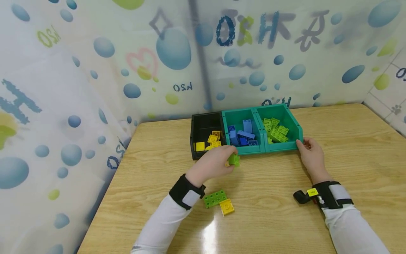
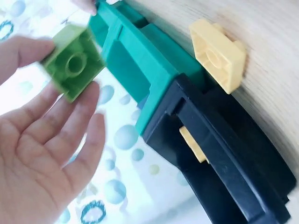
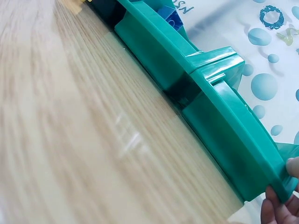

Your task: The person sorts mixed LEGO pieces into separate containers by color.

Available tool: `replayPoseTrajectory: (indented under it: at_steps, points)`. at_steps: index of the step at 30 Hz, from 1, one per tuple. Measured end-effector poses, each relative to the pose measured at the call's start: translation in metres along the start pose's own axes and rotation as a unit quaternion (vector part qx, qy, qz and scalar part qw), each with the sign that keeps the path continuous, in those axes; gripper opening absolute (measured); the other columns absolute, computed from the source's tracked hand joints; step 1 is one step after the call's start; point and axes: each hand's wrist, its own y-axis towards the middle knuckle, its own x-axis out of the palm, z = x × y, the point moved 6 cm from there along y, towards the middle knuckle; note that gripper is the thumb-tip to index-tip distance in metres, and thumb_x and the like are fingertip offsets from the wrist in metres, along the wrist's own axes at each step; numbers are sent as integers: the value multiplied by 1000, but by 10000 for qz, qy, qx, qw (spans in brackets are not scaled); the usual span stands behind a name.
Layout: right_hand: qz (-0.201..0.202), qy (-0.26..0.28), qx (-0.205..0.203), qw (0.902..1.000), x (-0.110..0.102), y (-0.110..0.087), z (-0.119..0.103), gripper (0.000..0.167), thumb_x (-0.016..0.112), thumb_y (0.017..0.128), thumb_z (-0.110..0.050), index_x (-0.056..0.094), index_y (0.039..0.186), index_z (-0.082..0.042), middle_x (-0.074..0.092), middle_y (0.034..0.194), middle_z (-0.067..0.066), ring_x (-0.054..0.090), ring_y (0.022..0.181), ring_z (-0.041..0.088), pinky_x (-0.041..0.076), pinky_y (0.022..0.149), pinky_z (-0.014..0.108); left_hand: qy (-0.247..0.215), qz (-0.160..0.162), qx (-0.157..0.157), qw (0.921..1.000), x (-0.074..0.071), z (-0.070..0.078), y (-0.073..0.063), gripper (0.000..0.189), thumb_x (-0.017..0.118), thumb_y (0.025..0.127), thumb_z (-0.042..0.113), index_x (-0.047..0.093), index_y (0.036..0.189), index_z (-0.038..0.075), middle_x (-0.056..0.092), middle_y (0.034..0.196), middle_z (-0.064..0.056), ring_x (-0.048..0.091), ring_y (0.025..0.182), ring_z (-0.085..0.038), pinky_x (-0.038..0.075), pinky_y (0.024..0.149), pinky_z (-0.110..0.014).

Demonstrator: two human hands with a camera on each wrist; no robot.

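My left hand (image 1: pixel 215 161) pinches a light green toy brick (image 1: pixel 234 160) between thumb and fingertips, in front of the bins. In the left wrist view the hollow underside of that green brick (image 2: pixel 77 64) faces the camera. A yellow brick (image 2: pixel 217 55) lies on the table close to the black bin (image 2: pixel 219 154); in the head view my left hand mostly hides it. At the other end, my right hand (image 1: pixel 312 157) grips the front right corner of the teal bin (image 1: pixel 283 146), thumb on the rim and fingers curled below it in the right wrist view.
Yellow bricks (image 1: pixel 213 141) lie in the black bin, blue bricks (image 1: pixel 243 135) in the middle teal bin, green bricks (image 1: pixel 276 131) in the right one. Nearer on the wooden table (image 1: pixel 269 218) are a green brick (image 1: pixel 215 199) and a yellow brick (image 1: pixel 226 207). A patterned sheet (image 1: pixel 177 98) hangs behind.
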Motion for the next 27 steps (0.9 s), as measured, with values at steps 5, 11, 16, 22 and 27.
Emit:
replayPoseTrajectory:
  at_steps: [5,11,16,22,27]
  points:
    - [-37,46,-21,10000,0,1,1,53,37,101,-37,44,133,5,48,125,22,44,94,11,35,72,14,-135,184,60,9997,-5,4,25,38,66,88,19,53,123,8,61,114,-2,55,90,-12,48,84,-22]
    - [50,8,-61,10000,-3,2,2,53,38,100,-37,45,132,5,48,123,21,41,89,3,34,71,12,-27,427,43,9991,-15,14,60,39,63,91,23,52,125,10,60,121,-2,54,84,-10,46,85,-21]
    - [25,19,-20,10000,-2,4,2,53,38,100,-37,45,133,4,48,124,20,42,91,6,34,71,13,95,418,3,9991,-22,23,82,35,61,92,22,52,124,11,60,119,-2,50,71,-11,44,73,-20]
    - [66,13,7,10000,-1,4,2,52,39,100,-37,45,132,5,48,122,19,41,88,3,34,70,12,333,462,-202,9982,-24,25,101,36,61,92,23,51,125,12,58,122,-2,55,85,-11,45,78,-21]
    - [14,-7,8,10000,0,3,2,53,39,100,-37,45,132,5,49,122,20,41,88,2,34,71,12,474,564,-233,9970,-16,25,117,39,63,92,22,52,128,13,61,123,0,60,102,-13,46,87,-22]
